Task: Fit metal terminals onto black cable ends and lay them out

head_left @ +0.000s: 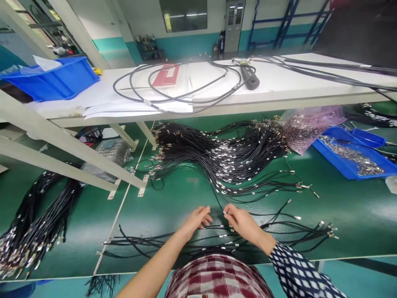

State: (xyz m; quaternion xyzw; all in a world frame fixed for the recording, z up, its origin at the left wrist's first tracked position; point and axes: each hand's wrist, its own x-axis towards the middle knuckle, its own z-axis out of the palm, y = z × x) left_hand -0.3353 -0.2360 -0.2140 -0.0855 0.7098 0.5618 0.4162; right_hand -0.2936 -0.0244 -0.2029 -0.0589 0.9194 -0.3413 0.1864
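My right hand pinches a thin black cable by a small silver sleeve at its thumb and fingertips. The cable runs up from there toward the big pile. Just left of it, my left hand hovers with its fingers loosely curved and apart, nothing visible in them. Under both hands lies a loose row of black cables with silver sleeves and metal ends, stretched sideways along the bench's near side. Beyond my hands spreads a large pile of similar black cables, also dotted with silver sleeves.
A blue tray of small metal parts and a pink plastic bag stand at the right. A raised white shelf on slanted legs crosses the back, bearing coiled cables, papers and a blue bin. Another cable bundle lies left.
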